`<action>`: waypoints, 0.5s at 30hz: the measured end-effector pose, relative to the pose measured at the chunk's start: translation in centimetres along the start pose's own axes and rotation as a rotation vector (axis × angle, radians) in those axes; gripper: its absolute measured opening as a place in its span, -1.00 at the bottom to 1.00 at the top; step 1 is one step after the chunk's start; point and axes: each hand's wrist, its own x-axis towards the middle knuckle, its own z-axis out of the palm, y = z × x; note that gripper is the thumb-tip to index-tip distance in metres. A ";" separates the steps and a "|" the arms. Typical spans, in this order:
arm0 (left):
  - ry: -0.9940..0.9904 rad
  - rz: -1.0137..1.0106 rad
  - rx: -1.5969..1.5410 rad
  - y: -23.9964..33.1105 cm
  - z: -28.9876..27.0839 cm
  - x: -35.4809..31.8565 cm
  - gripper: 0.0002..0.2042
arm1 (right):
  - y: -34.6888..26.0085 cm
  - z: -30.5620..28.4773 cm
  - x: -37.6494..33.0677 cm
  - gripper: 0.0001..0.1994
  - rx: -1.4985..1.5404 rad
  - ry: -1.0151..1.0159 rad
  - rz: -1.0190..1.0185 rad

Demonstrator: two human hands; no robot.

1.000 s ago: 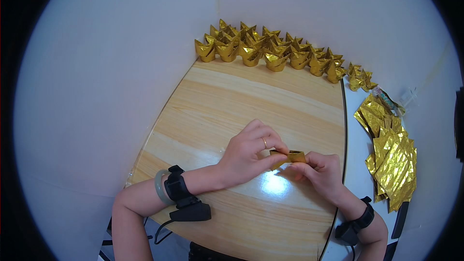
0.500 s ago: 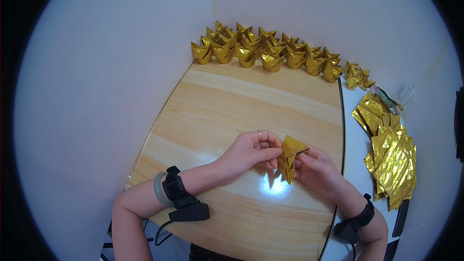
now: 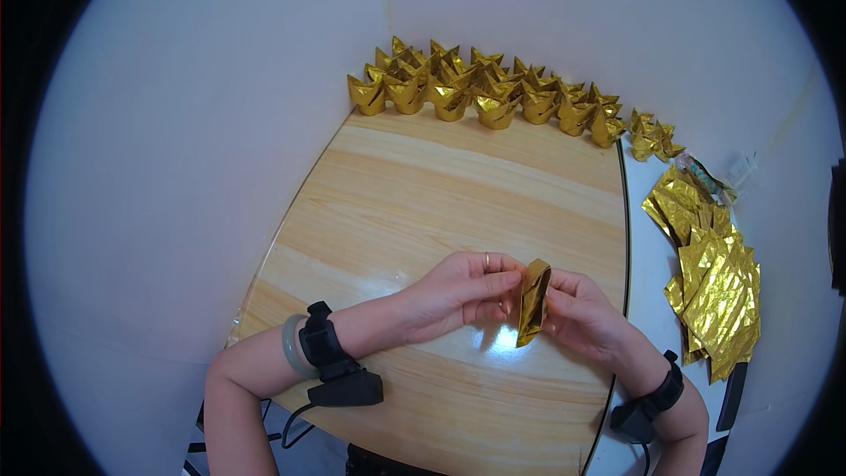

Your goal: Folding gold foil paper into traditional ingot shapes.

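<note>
1. Grips folded gold paper [image 3: 531,310] between the pinched fingers of left hand [image 3: 463,293] and right hand [image 3: 585,313], over wood-grain surface [image 3: 423,185].
2. Shows gold sheets [image 3: 724,300] piled loosely at right.
3. Shows boat-shaped gold pieces [image 3: 495,112] rowed along the far edge.

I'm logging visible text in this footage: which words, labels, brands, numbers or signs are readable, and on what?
None can be read.
Folded gold piece being held: no lettering shows.
Flat gold sheets at right: no lettering shows.
Small multicoloured packet behind them: any print is too small and blurred to read.
</note>
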 end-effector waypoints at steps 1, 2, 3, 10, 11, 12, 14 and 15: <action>-0.008 -0.003 -0.005 0.0 -0.1 0.0 -0.77 | 0.0 0.0 0.0 -0.82 -0.009 0.022 -0.008; -0.007 -0.003 -0.006 0.0 -0.1 -0.1 -0.77 | 0.0 -0.1 0.0 -0.82 -0.008 0.021 -0.007; -0.019 0.005 -0.003 0.0 -0.1 -0.1 -0.78 | 0.0 -0.2 0.0 -0.83 0.006 0.006 -0.009; -0.011 0.018 0.033 -0.1 -0.1 0.0 -0.80 | -0.2 -0.4 0.0 -0.82 0.112 -0.030 -0.038; -0.011 0.017 0.033 0.0 -0.1 0.0 -0.80 | -0.2 -0.5 0.0 -0.82 0.112 -0.030 -0.038; -0.010 0.002 0.018 0.1 -0.1 0.0 -0.79 | -0.3 -0.4 0.0 -0.82 0.118 -0.002 -0.038; -0.009 -0.013 0.004 0.1 -0.1 0.0 -0.79 | -0.3 -0.4 0.1 -0.82 0.123 0.026 -0.040; -0.016 -0.018 0.009 0.1 -0.2 0.0 -0.78 | -0.3 -0.3 0.1 -0.82 0.101 0.073 -0.039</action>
